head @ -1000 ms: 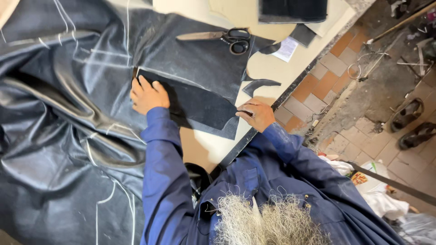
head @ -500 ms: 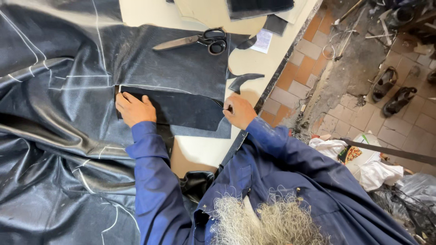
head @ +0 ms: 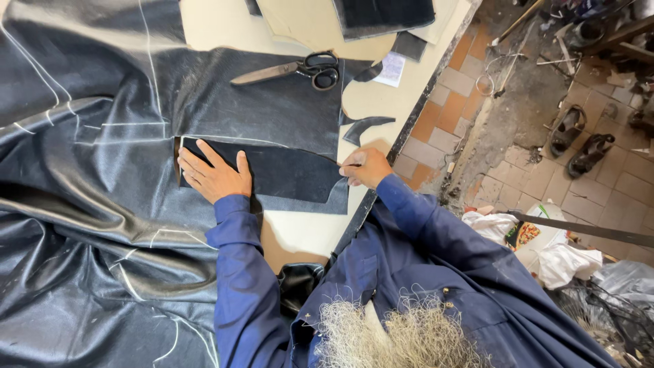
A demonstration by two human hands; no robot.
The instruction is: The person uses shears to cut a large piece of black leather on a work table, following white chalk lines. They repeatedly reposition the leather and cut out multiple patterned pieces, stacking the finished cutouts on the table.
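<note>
My left hand (head: 214, 176) lies flat, fingers spread, on the left end of a dark rectangular pattern piece (head: 293, 174). The piece rests on a large sheet of black leather (head: 88, 225) marked with white chalk lines. My right hand (head: 368, 168) is at the piece's right edge, pinching a thin marking tool (head: 349, 164) whose tip touches the leather there. Both arms are in blue sleeves.
Large scissors (head: 300, 68) lie shut on the leather above the pattern piece. Curved leather offcuts (head: 368, 126) sit on the cream table (head: 225, 27) near its right edge. Beyond the edge are a tiled floor, a pair of sandals (head: 579, 140) and white bags (head: 545, 252).
The view has shifted slightly. My left hand stays pressed on the pattern piece and my right hand stays at its right edge with the marking tool.
</note>
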